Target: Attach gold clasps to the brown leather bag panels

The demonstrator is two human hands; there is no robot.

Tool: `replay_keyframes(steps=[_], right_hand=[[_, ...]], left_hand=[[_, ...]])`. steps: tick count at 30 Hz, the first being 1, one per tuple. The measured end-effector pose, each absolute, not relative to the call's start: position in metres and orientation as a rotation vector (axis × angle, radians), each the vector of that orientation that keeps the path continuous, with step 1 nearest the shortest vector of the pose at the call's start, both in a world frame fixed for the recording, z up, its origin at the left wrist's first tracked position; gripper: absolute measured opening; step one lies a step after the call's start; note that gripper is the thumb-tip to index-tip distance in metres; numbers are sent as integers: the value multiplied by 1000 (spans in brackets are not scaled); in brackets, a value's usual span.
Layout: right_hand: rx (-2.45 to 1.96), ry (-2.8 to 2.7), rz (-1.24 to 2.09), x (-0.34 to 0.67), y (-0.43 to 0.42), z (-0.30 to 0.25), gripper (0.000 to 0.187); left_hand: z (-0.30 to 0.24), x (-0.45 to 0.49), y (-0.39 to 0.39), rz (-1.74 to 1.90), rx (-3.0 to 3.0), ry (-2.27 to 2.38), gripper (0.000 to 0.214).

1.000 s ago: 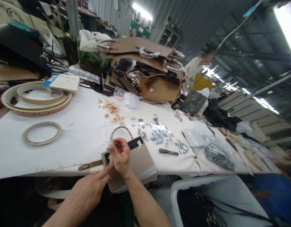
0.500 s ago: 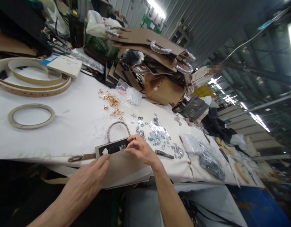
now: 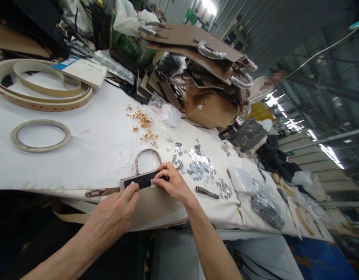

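The bag lies at the table's near edge, its body over that edge and its handle on the surface; a buckled strap runs left along the edge. The right hand is nearly closed, thumb and finger pinching a small pale tab at the dark opening. The left hand is half curled, fingertips at the opening's left corner; whether they grip anything cannot be told.

A blue-and-white box towards the far left corner bears lettering too blurred to read. The dark sack at the far edge has pale print, also illegible. Red marks dot the strip roll near the left end, with a tape ring nearer.

Gold clips and silver plates scatter over the white surface. Brown bags with wrapped handles pile along the far edge. Beyond, ribbed metal walls, lamps and a person's pale sleeve show.
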State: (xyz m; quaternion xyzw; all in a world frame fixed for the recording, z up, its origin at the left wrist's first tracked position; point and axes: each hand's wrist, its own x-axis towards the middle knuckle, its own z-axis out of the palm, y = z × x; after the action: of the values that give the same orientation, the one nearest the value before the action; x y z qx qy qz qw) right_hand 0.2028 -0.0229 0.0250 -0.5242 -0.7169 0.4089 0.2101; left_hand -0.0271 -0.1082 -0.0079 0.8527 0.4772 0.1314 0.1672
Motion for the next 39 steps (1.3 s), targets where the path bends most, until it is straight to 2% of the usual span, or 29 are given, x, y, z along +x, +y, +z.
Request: replay_keyframes(steps=[6,9,11,16,24,26,30,32,34,39], right_hand=[[-1453,-2008,1055,204,-24,22,6],[-1497,-2012,1039,205,-16,23,22],[-1535,-2046,1099,207,-4,25,29],[-1571,-2136,1266,211,21,22,34],[-1375,-2094,844,210,-13,8,27],[-1374,-2160,667,210,-18,9,37],[-1492,-2372,361,210,-12,23,71],[-1586,-2424,279,209,-7,31,80],[-1673,-2434,234,208,-3,37,78],[-1655,-2464,305,203,-1,39,55]], left_hand=[[-13,-25,-107,492,2680,1128,45],[-13,-21,-106,449,2704,1051,34],[-14,-18,-105,428,2680,1082,29],[-14,-13,-102,380,2692,1138,32],[-12,-12,-96,410,2609,1234,38],[-15,-12,-97,435,2581,1229,37],[-20,-13,-100,488,2551,1241,36],[-19,-14,-101,514,2530,1251,33],[-16,-17,-101,549,2461,1232,31],[-8,-36,-110,903,1860,1091,31]])
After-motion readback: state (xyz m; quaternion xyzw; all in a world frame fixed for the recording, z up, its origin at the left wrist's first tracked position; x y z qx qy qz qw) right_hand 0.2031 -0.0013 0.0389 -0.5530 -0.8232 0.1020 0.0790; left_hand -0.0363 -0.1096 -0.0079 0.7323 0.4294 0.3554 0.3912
